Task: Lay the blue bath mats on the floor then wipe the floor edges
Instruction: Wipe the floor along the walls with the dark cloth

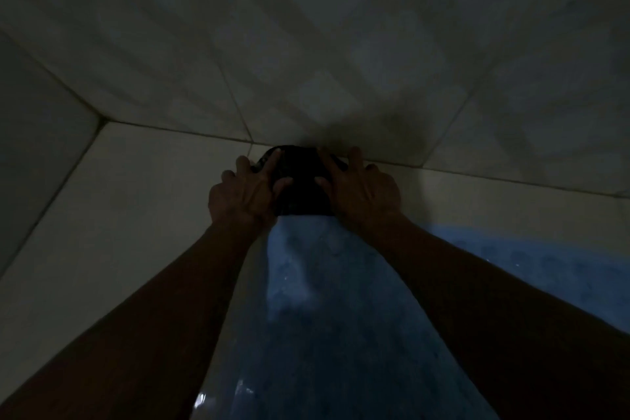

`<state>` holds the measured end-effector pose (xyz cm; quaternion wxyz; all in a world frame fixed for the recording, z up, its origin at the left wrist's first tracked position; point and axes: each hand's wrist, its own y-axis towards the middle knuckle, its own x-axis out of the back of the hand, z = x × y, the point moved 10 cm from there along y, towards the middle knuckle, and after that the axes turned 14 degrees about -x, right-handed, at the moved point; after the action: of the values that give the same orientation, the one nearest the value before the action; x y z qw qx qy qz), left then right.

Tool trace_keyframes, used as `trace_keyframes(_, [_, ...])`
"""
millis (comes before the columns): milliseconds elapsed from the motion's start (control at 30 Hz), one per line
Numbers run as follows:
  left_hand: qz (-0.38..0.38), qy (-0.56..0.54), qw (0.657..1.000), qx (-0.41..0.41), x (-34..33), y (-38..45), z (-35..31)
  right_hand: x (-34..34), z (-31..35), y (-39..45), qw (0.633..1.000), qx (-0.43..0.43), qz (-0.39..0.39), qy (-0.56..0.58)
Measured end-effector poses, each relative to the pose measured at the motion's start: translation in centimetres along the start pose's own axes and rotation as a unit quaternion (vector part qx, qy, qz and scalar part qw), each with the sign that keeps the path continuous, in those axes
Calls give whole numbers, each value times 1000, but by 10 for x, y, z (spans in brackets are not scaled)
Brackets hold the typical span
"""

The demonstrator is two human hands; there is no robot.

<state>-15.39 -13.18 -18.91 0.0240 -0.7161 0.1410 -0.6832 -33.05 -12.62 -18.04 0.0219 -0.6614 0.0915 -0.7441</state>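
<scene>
A tiled wall fills the upper frame. The pale floor spreads lower left, and a blue bath mat runs up the lower centre. At centre, 2 hands, left hand and right hand, press spread fingers flat on a dark cloth lying against the wall's base.

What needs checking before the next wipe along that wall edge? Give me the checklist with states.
1. Blue bath mat laid on the floor: ok.
2. Dark cloth sits at the floor-wall joint: ok.
3. Left hand pressing on the cloth: ok.
4. Right hand pressing on the cloth: ok.
5. Edge towards the left corner free of things: ok.
6. Edge already clean: cannot tell, too dark.
</scene>
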Motion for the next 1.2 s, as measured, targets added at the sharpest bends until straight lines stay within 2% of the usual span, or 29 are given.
trace_keyframes(333, [2,26,998,-53,-3,3,-78,7,-78,-10,1000,-22,3,12])
trace_keyframes(767, [80,29,996,-34,-13,-3,-185,10,-184,-31,996,-66,-26,57])
trace_keyframes(867, [96,46,994,-33,-14,-4,-201,1,-198,-37,994,-78,25,68])
trace_keyframes(933, [104,38,994,-16,-16,-6,-205,10,-205,-40,991,-87,28,94])
trace_keyframes(1067, [93,14,995,-25,-16,-2,-224,12,-221,-42,996,-78,5,51])
trace_keyframes(1200, [75,5,996,-42,-20,-6,-242,2,-240,-44,996,-85,17,38])
